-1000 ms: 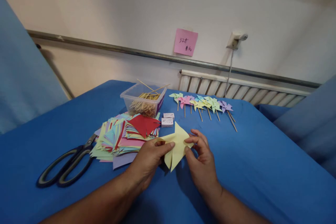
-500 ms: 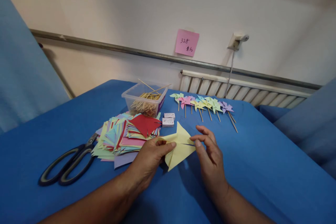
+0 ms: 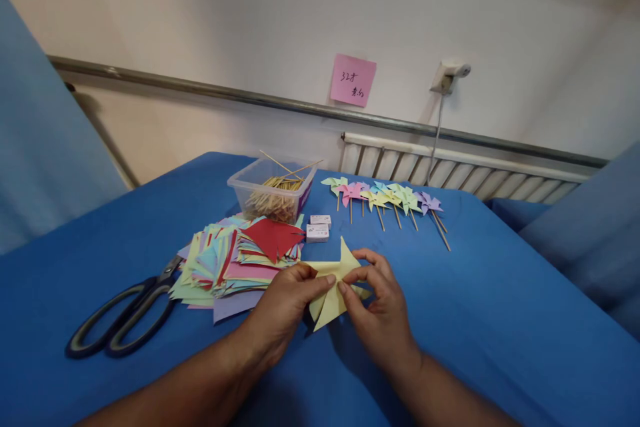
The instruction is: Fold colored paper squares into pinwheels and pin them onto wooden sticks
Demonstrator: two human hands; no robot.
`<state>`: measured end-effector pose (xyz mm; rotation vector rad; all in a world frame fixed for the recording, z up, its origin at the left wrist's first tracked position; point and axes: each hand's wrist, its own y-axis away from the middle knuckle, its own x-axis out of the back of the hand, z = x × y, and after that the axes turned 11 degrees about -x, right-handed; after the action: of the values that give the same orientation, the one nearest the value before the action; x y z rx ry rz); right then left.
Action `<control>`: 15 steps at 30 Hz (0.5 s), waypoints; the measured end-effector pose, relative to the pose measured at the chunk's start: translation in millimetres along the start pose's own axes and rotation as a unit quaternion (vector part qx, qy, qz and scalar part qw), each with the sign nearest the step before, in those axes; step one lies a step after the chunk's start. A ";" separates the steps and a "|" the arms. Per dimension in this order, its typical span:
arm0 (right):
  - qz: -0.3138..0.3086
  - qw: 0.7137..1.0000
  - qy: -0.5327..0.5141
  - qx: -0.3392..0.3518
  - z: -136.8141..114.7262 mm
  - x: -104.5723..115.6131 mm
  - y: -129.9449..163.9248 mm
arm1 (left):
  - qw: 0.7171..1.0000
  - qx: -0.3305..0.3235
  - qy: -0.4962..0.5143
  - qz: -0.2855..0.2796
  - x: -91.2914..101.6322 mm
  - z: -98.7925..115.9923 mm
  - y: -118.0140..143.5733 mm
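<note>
- The left hand point(image 3: 283, 310) pinches the yellow paper point(image 3: 333, 287) at its middle, thumb on top and the other fingers curled under the sheet.
- The right hand point(image 3: 383, 310) meets it from the other side: thumb and forefinger close on a flap of the same paper, fingertips all but touching the left thumb.
- The paper sits between the two hands, lifted just off the blue cloth point(image 3: 500, 320); one point sticks up past the fingertips, another hangs down below them.
- Just left of the left fingers lies a loose pile of coloured sheets point(image 3: 225, 267), with a red piece point(image 3: 273, 237) on top.
- Further left of that pile, scissors point(image 3: 120, 317) lie flat on the cloth, blades toward the pile.
- Beyond the fingertips, two small white boxes point(image 3: 319, 228) lie side by side, near the paper's upper point.
- Behind the boxes stands a clear tub point(image 3: 273, 190) full of wooden sticks point(image 3: 280, 197), some poking over the rim.
- Beyond the right fingers, well apart, a row of finished pinwheels point(image 3: 383, 197) on sticks lies on the cloth.
- On the wall behind, a pink note point(image 3: 353, 80) is stuck above a rail.
</note>
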<state>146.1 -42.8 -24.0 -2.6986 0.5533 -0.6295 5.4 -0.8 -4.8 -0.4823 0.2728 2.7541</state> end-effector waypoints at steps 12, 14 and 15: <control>0.000 0.998 -0.036 -0.050 1.8 -3.9 -0.4 | 1.000 0.008 0.010 0.006 -1.8 1.8 -0.5; -0.001 0.998 -0.037 -0.057 1.4 -4.1 -0.3 | 1.000 0.010 0.011 0.006 -1.7 2.2 -0.3; -0.002 0.998 -0.037 -0.059 0.9 -4.1 -0.1 | 1.000 0.009 0.012 0.004 -1.6 2.4 -0.3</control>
<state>143.2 -40.8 -26.3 -2.8204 0.5819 -0.5117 6.2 -0.4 -2.0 -0.5109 0.3061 2.7527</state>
